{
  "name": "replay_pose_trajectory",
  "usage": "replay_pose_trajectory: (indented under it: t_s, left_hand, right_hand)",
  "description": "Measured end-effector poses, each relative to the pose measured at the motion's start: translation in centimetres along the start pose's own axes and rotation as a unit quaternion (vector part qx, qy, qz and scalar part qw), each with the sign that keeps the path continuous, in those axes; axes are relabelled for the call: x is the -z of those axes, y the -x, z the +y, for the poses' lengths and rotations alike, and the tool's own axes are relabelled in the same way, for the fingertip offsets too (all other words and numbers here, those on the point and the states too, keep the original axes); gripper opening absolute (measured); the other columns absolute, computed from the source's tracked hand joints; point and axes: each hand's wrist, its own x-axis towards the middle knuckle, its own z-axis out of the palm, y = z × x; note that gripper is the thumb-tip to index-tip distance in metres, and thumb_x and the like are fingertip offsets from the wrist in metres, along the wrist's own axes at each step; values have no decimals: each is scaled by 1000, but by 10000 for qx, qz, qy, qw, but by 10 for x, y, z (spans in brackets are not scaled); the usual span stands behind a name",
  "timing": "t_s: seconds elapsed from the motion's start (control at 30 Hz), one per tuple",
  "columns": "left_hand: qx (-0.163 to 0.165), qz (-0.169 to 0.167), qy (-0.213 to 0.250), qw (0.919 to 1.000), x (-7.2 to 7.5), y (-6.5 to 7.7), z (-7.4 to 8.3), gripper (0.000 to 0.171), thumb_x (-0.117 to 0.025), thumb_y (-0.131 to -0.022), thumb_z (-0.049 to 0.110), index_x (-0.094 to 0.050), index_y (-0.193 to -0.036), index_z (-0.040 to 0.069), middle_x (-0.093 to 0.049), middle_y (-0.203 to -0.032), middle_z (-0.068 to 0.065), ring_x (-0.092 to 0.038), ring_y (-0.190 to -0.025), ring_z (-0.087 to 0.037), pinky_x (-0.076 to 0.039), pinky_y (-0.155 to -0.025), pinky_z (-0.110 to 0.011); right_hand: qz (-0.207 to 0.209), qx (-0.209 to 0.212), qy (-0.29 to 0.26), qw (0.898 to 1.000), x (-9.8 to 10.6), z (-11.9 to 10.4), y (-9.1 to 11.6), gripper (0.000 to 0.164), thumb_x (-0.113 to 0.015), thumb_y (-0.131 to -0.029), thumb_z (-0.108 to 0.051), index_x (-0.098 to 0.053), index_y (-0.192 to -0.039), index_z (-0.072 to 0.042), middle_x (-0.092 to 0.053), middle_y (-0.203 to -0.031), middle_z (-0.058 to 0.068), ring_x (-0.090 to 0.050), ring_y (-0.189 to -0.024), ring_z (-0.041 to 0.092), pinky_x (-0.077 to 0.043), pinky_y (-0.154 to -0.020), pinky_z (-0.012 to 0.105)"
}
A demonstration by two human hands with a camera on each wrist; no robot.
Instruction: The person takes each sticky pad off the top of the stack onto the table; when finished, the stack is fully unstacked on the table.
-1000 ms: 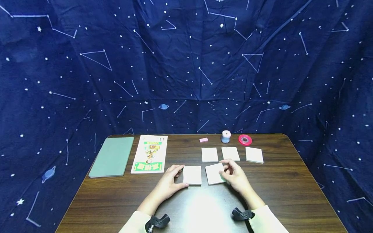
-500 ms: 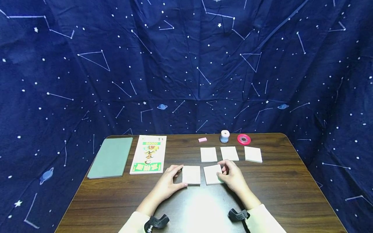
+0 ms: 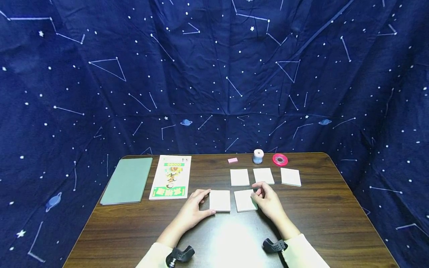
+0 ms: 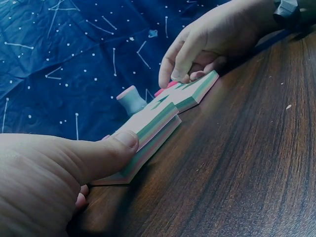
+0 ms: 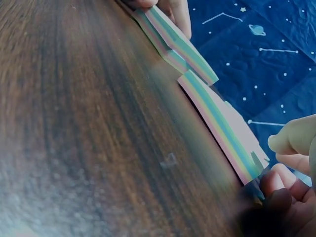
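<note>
Two stacked square memo pads point(image 3: 219, 201), white on top with striped coloured edges, lie mid-table in the head view. My left hand point(image 3: 194, 211) grips them at the left side, thumb at the near corner and index finger at the far one. The left wrist view shows the upper pad point(image 4: 158, 123) offset from the lower pad point(image 4: 143, 163). Just to the right lies another memo pad point(image 3: 244, 201). Over its right edge is my right hand point(image 3: 269, 203), fingers loosely bent; the right wrist view shows the thumb point(image 5: 291, 138) apart from this pad.
Behind lie three more memo pads, left point(image 3: 239, 178), middle point(image 3: 263, 176) and right point(image 3: 291, 177). A pink eraser point(image 3: 232, 160), a white-and-blue spool point(image 3: 258, 156) and a red ring-shaped reel point(image 3: 280, 159) are near the back edge. Leftward are a booklet point(image 3: 171, 176) and a green notebook point(image 3: 127, 181).
The pad at my right hand has turned straighter and moved slightly left. My right thumb has come off its top and the fingers have loosened. The left hand keeps its grip.
</note>
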Motion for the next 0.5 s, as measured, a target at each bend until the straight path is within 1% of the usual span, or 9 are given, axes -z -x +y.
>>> replay_pose_trajectory:
  t_s: [0.17,0.33,0.43,0.5]
  left_hand:
    - [-4,27,-80,10000,1,0,-1,79,-95,-86,31,-61,-153,7,-66,-141,-3,-63,-116,-14,-56,-102,-35]
    - [-60,50,-59,10000,1,-1,-1,78,-94,-86,31,-61,-153,6,-66,-141,-4,-63,-117,-16,-57,-103,-36]
    - [-73,2,-23,10000,1,0,0,79,-94,-86,31,-61,-153,5,-65,-142,-4,-63,-120,-17,-57,-104,-35]
    - [-61,-22,15,10000,1,1,0,79,-94,-86,30,-61,-153,5,-65,-142,-5,-63,-121,-18,-57,-105,-35]
  right_hand:
    - [97,57,-69,9999,-3,0,-1,24,-75,-98,-5,-71,-121,-8,-59,-87,1,-54,-72,10,-44,-61,22]
    - [379,279,-204,9987,-1,-8,1,23,-73,-99,-4,-71,-121,-5,-59,-84,1,-51,-65,7,-43,-55,22]
    - [493,512,-22,9975,1,-19,3,22,-74,-98,-4,-72,-120,-6,-61,-85,2,-52,-64,7,-43,-56,22]
    - [376,705,255,9965,1,-30,4,23,-76,-97,-5,-72,-120,-7,-62,-88,2,-53,-67,6,-45,-60,22]
